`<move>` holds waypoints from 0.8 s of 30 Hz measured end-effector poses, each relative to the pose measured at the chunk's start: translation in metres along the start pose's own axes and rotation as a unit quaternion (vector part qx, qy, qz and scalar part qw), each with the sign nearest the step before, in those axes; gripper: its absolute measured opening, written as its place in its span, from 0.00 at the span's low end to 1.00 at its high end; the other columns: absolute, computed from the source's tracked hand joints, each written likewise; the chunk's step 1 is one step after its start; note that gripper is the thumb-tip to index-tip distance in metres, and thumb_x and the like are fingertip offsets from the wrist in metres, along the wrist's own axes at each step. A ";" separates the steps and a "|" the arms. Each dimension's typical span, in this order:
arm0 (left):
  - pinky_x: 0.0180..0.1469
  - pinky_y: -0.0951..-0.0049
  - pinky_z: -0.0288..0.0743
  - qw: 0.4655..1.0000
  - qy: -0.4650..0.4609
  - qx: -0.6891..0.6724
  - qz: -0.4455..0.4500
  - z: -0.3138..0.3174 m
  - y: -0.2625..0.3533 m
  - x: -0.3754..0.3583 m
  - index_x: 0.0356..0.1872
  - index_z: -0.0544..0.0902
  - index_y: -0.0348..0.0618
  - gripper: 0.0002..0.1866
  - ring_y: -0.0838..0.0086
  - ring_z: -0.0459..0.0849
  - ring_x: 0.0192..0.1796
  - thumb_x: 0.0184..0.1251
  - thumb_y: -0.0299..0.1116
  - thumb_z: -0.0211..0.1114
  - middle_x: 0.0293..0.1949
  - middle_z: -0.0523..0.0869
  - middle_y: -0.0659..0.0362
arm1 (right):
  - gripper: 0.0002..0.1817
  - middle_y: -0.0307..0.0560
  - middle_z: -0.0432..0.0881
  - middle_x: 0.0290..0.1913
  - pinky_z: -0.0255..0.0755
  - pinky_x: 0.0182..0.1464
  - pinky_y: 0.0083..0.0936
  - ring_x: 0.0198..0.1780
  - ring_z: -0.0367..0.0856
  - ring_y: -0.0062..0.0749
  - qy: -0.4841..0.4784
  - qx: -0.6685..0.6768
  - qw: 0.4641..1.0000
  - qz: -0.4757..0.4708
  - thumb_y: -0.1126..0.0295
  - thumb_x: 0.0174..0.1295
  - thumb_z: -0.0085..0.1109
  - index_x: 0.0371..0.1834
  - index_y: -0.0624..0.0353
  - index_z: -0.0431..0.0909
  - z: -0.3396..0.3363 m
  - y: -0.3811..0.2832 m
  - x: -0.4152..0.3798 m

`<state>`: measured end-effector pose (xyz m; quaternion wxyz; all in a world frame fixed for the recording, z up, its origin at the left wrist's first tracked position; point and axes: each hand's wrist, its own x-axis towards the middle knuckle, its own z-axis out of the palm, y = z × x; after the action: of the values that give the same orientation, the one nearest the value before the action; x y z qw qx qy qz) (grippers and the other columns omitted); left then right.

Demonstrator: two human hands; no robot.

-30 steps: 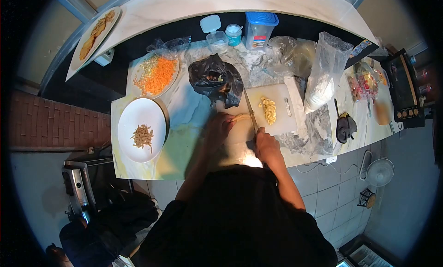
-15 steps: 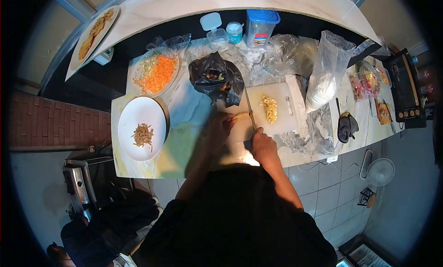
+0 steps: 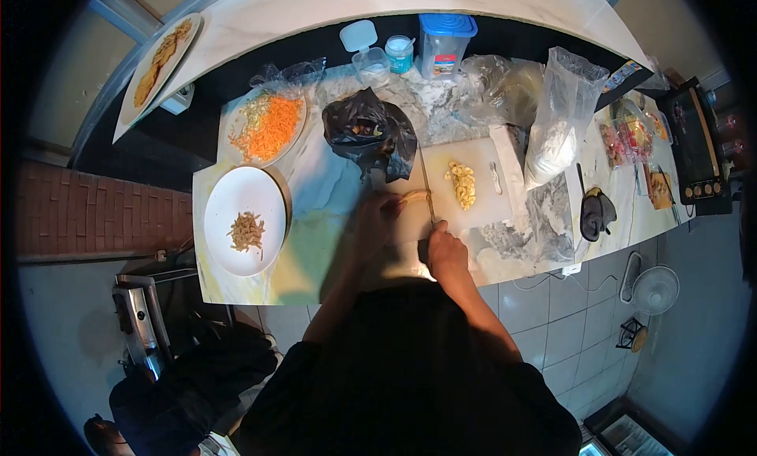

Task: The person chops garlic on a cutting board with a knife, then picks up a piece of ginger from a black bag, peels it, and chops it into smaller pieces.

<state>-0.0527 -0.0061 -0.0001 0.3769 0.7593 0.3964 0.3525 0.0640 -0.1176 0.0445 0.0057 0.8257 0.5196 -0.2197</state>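
My right hand (image 3: 448, 252) is wrapped round the handle of a knife (image 3: 426, 184), its long blade pointing away from me across the white cutting board (image 3: 482, 152). On the board's left part, my left hand (image 3: 383, 207) pinches a pale yellow, elongated piece of food (image 3: 414, 196), whose right end meets the blade. Right of the knife lies a small heap of chopped pale yellow pieces (image 3: 463, 188). A crumpled black plastic bag (image 3: 369, 128) with dark contents overlaps the board's far left corner.
Left on the counter are a white plate with brown shreds (image 3: 247, 232) and a plate of shredded carrot (image 3: 272, 128). Behind stand a blue-lidded container (image 3: 447, 47) and a small jar (image 3: 400, 55). A clear bag of white powder (image 3: 550, 152) stands right of the board. Another person (image 3: 185, 389) is at lower left.
The view has shifted slightly. My right hand and the knife handle sit a touch nearer to me, with the blade still at the piece's right end; my left hand keeps its pinch.
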 end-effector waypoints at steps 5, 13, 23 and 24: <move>0.42 0.67 0.76 1.000 -0.004 0.006 0.004 -0.003 0.006 0.002 0.35 0.82 0.37 0.09 0.62 0.84 0.36 0.56 0.30 0.68 0.34 0.83 0.51 | 0.08 0.63 0.81 0.27 0.78 0.31 0.40 0.30 0.83 0.52 0.072 0.039 0.997 -0.002 0.75 0.58 0.47 0.38 0.66 0.63 0.023 0.006 0.002; 0.41 0.68 0.76 0.999 -0.013 -0.034 -0.016 -0.001 0.002 0.001 0.36 0.81 0.37 0.09 0.64 0.83 0.36 0.56 0.29 0.68 0.34 0.83 0.52 | 0.10 0.65 0.81 0.32 0.77 0.38 0.41 0.36 0.83 0.54 -0.007 0.038 0.999 -0.017 0.75 0.57 0.48 0.40 0.70 0.66 -0.037 0.021 0.002; 0.40 0.68 0.76 1.000 -0.003 -0.018 0.002 0.001 0.004 -0.001 0.35 0.81 0.38 0.08 0.65 0.83 0.36 0.55 0.28 0.68 0.34 0.82 0.53 | 0.10 0.66 0.81 0.34 0.77 0.40 0.41 0.38 0.83 0.56 -0.044 0.024 0.999 -0.022 0.75 0.56 0.48 0.39 0.71 0.67 -0.044 0.011 -0.002; 0.40 0.68 0.76 1.000 0.009 -0.021 0.010 0.000 0.006 -0.001 0.35 0.81 0.38 0.08 0.64 0.83 0.35 0.55 0.28 0.68 0.33 0.82 0.53 | 0.10 0.66 0.81 0.34 0.78 0.40 0.41 0.38 0.83 0.55 -0.041 0.023 0.999 -0.022 0.75 0.56 0.48 0.39 0.71 0.66 -0.044 0.011 -0.002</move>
<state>-0.0508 -0.0094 0.0043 0.3856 0.7520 0.3843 0.3715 0.0886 -0.1139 0.0826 0.0031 0.8044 0.5313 -0.2658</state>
